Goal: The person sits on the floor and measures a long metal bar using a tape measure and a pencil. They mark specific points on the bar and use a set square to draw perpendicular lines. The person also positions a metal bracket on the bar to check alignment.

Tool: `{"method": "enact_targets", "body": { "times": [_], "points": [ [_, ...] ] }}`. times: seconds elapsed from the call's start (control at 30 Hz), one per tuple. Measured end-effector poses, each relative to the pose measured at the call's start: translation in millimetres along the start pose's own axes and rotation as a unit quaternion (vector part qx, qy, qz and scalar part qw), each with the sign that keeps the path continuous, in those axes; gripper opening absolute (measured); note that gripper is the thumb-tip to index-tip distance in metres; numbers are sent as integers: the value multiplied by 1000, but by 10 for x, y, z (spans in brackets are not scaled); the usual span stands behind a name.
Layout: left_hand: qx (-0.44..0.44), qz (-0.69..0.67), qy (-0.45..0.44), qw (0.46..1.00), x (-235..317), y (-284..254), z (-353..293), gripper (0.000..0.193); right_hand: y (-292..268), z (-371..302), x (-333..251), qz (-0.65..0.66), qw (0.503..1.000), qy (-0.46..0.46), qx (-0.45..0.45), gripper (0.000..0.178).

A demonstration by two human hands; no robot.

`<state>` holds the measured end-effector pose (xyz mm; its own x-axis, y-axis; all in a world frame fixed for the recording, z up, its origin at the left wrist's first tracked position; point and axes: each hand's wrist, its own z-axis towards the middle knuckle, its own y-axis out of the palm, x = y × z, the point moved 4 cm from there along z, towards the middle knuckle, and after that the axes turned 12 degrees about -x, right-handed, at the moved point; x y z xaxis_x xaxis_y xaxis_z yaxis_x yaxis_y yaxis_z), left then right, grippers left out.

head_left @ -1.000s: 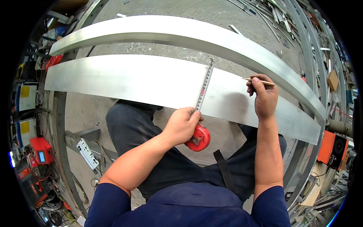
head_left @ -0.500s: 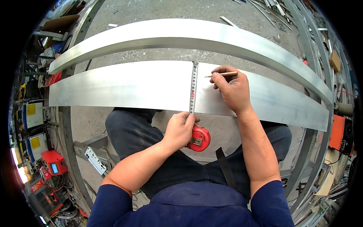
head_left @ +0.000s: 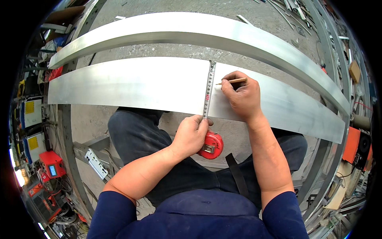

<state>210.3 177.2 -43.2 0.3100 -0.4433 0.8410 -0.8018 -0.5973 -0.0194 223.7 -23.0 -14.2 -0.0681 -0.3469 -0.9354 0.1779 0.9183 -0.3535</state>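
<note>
A wide silvery metal plank (head_left: 131,83) lies across in front of me, above my knees. My left hand (head_left: 193,133) grips a red tape measure (head_left: 212,145) just below the plank's near edge. Its pulled-out blade (head_left: 208,85) runs across the plank's width, with the end hook at the far edge. In my right hand (head_left: 243,95) a wooden pencil (head_left: 234,81) is pinched between thumb and fingers. The pencil's tip points left, close to the right side of the blade; whether it touches the metal I cannot tell.
Beyond the plank lies a second long metal bar (head_left: 191,30). Steel frame posts (head_left: 68,131) stand on both sides. At the left are a red box with a small screen (head_left: 52,164) and cables; at the right, an orange machine (head_left: 351,144). Metal offcuts (head_left: 296,12) lie on the far floor.
My right hand has brought the pencil closer to the tape blade and slightly lower. The blade now slants a little, its far end further right. The whole view has shifted slightly.
</note>
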Motion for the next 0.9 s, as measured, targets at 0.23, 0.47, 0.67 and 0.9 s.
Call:
{"method": "enact_targets", "body": {
  "times": [0.23,0.47,0.67,0.9],
  "points": [
    [2,24,16,1000,60,-4,-18,34,37,12,13,-25,1000,-6,-9,12],
    [7,37,38,999,15,-5,-1,33,50,20,-26,-50,999,-5,-14,12],
    [1,41,48,998,-35,-5,17,32,66,19,-9,-49,999,-13,-11,11],
    [-3,40,38,998,-35,-8,20,32,66,20,-7,-52,998,-17,-17,11]
  ]
}}
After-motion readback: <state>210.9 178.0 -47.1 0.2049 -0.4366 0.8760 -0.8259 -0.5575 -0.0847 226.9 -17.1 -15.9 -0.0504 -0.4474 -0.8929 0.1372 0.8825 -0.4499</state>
